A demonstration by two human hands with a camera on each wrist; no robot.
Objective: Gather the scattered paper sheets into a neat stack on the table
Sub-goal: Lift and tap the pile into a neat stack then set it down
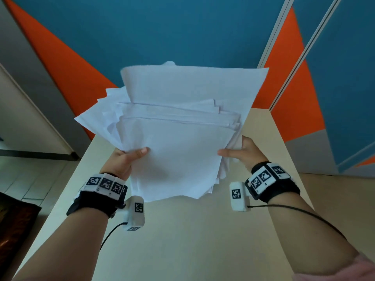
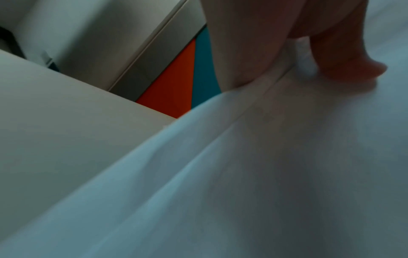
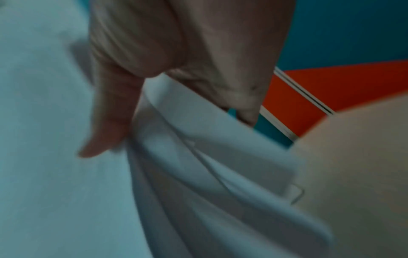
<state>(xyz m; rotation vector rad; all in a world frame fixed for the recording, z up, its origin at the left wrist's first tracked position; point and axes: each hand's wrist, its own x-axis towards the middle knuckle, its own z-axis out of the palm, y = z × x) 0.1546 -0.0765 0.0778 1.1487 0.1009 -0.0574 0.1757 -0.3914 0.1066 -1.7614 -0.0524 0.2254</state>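
Observation:
A loose bundle of white paper sheets (image 1: 178,126) is held up above the beige table (image 1: 188,240), its edges uneven and fanned out at the left and top. My left hand (image 1: 123,159) grips the bundle's left side, thumb on top. My right hand (image 1: 241,153) grips the right side the same way. In the left wrist view the thumb (image 2: 344,57) presses on the paper sheets (image 2: 243,174). In the right wrist view my right hand (image 3: 176,73) pinches several layered paper sheets (image 3: 209,165). The fingers under the sheets are hidden.
The table (image 1: 284,159) is narrow, with its far edge near a blue and orange wall (image 1: 182,27). A pale door or panel (image 1: 24,110) stands at the left, and tiled floor (image 1: 36,179) lies below the table's left edge.

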